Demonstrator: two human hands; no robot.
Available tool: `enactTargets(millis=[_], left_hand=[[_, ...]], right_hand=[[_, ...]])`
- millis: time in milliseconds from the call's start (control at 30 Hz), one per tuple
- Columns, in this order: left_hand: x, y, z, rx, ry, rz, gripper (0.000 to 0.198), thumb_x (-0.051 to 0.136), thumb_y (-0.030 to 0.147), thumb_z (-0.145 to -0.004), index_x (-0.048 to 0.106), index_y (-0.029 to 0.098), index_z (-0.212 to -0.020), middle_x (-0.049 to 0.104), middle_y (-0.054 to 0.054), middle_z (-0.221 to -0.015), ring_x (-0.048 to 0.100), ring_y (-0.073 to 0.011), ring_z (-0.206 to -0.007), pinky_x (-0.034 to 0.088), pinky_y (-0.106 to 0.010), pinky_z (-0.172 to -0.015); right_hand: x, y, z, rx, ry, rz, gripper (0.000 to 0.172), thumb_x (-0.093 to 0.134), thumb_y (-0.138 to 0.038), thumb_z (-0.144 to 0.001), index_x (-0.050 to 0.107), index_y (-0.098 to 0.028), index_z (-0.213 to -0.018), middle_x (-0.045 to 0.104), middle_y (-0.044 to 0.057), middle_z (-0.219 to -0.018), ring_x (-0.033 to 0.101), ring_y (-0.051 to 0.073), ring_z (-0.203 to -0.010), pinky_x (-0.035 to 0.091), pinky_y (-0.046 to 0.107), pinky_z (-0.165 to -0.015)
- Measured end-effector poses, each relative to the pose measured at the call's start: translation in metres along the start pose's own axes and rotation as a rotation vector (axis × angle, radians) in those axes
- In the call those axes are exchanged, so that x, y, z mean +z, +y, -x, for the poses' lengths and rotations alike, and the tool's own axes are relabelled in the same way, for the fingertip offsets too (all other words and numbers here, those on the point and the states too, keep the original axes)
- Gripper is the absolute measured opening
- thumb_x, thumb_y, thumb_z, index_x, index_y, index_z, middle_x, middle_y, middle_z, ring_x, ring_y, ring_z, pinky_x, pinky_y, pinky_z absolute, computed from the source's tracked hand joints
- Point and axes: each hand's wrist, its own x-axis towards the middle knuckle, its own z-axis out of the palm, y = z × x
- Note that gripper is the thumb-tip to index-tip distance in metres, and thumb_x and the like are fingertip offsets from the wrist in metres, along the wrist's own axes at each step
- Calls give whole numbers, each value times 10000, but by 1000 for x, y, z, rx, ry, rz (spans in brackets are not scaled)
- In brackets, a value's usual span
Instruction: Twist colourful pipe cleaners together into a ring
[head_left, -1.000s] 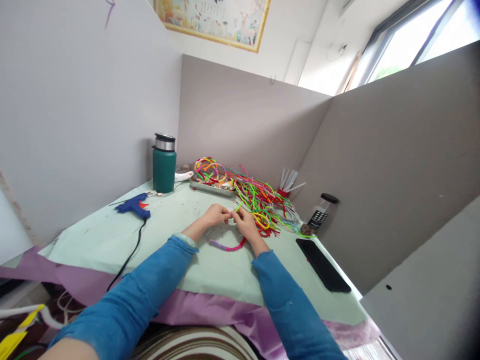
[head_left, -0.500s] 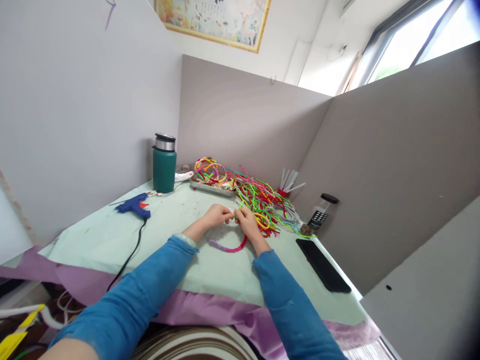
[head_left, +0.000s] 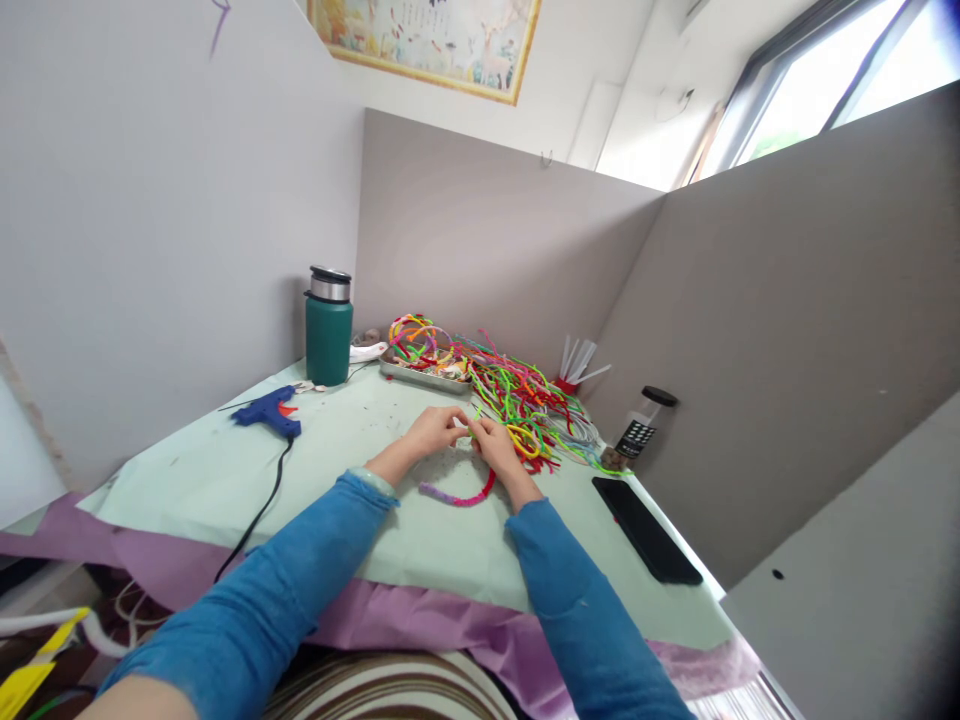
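Observation:
My left hand (head_left: 431, 433) and my right hand (head_left: 495, 447) meet fingertip to fingertip over the pale green table cover (head_left: 225, 470). Both pinch the top of a curved hoop wrapped in pink and purple pipe cleaner (head_left: 461, 495), whose lower arc rests on the cover between my wrists. A thin green pipe cleaner end shows at the pinch. Just beyond my right hand lies a loose heap of coloured pipe cleaners (head_left: 525, 400).
A blue glue gun (head_left: 266, 410) with a black cord lies at the left. A green flask (head_left: 328, 327) stands at the back, beside a metal tray (head_left: 420, 375) of wrapped hoops. A black phone (head_left: 645, 530) and a small jar (head_left: 641, 427) sit at the right.
Both hands have shifted slightly away from me while their fingers work at the hoop's top. The hoop stays between them.

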Motion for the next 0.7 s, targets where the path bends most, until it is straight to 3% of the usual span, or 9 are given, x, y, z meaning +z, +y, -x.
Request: enactTargets(millis=[367, 700], left_hand=[[3, -4, -1, 26, 65, 88, 253, 537, 298, -730, 636, 172, -926, 639, 16, -604, 562, -107, -575, 402, -193, -604], [10, -15, -7, 83, 16, 187, 299, 509, 264, -743, 703, 154, -942, 682, -28, -703, 576, -109, -607, 420, -191, -609]], right_hand=[[1, -2, 1, 12, -19, -59, 467, 358, -580, -818, 489, -190, -596, 463, -28, -475, 404, 107, -445, 323, 236, -471], [0, -2, 1, 44, -9, -85, 456, 367, -580, -817, 533, -193, -642, 441, -23, -463, 399, 125, -440, 330, 266, -481]])
